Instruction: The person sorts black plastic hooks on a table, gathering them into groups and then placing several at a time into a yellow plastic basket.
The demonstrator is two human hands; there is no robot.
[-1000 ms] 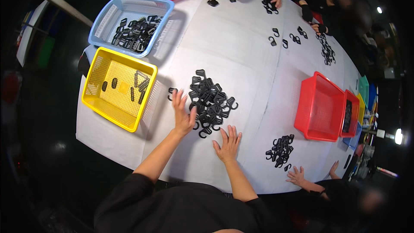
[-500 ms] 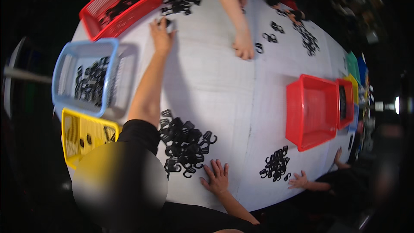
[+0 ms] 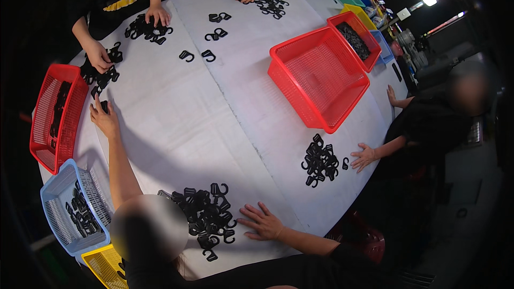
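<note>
On the white surface (image 3: 214,128), the right hand (image 3: 262,221) lies flat, fingers spread apart, its grip holding nothing, just beside the pile of black hooks (image 3: 206,211). The left hand (image 3: 105,120) is stretched far out, fingers closed on a small black hook (image 3: 104,106) near the red basket (image 3: 51,118). A blue basket (image 3: 67,217) sits nearer.
</note>
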